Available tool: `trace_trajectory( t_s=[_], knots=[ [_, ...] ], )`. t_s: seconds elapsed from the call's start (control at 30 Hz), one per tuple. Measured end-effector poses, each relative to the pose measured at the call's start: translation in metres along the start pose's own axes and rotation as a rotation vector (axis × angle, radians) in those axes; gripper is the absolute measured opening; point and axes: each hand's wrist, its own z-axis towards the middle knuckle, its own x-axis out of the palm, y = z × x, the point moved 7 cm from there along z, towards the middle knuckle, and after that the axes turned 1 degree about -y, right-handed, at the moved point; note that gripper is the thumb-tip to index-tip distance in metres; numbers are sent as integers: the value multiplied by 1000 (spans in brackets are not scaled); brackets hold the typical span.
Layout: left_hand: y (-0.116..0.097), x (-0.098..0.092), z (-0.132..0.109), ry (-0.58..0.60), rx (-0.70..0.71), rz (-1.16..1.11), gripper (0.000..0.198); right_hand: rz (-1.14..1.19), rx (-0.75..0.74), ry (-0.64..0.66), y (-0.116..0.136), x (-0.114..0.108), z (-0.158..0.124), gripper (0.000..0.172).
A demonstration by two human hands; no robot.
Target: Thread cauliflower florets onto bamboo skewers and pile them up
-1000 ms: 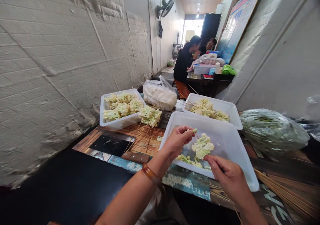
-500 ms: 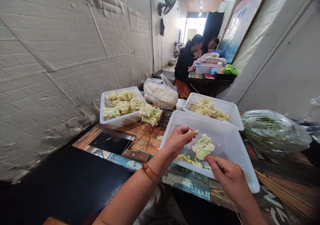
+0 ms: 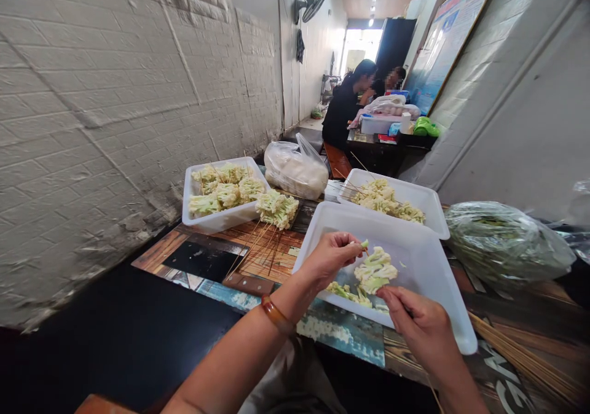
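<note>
My left hand (image 3: 328, 258) pinches a small cauliflower piece (image 3: 364, 244) at the tip of a thin bamboo skewer, over a white plastic tray (image 3: 417, 306). My right hand (image 3: 421, 328) grips the lower end of that skewer, which carries a clump of cauliflower florets (image 3: 374, 271). Loose florets (image 3: 346, 293) lie in the tray under my hands. An amber bangle (image 3: 275, 314) circles my left wrist.
A white tray of finished cauliflower skewers (image 3: 222, 194) stands at the left, another tray (image 3: 389, 202) behind. A white filled plastic bag (image 3: 296, 169), a bag of greens (image 3: 504, 239) and a bundle of bare skewers (image 3: 530, 355) lie around. Two people sit at a far table (image 3: 378, 140).
My hands have hardly moved; the left fingers shifted the small piece slightly along the skewer tip. The view drifted a little.
</note>
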Motion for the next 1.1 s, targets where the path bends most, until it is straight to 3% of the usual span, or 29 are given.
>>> trace_trajectory(
  t_s=[0.37, 0.6, 0.77, 1.1],
  knots=[
    [-1, 4, -2, 21, -11, 18, 21, -15, -16, -45, 3, -2, 1, 38],
    [0, 6, -3, 46, -12, 27, 23, 71, 51, -47, 2, -2, 4, 38],
    [-3, -3, 0, 23, -7, -156, 42, 269, 187, -20, -7, 1, 3, 42],
    [4, 14, -6, 211, -156, -279, 51, 349, 227, 26, -12, 5, 5, 45]
  ],
)
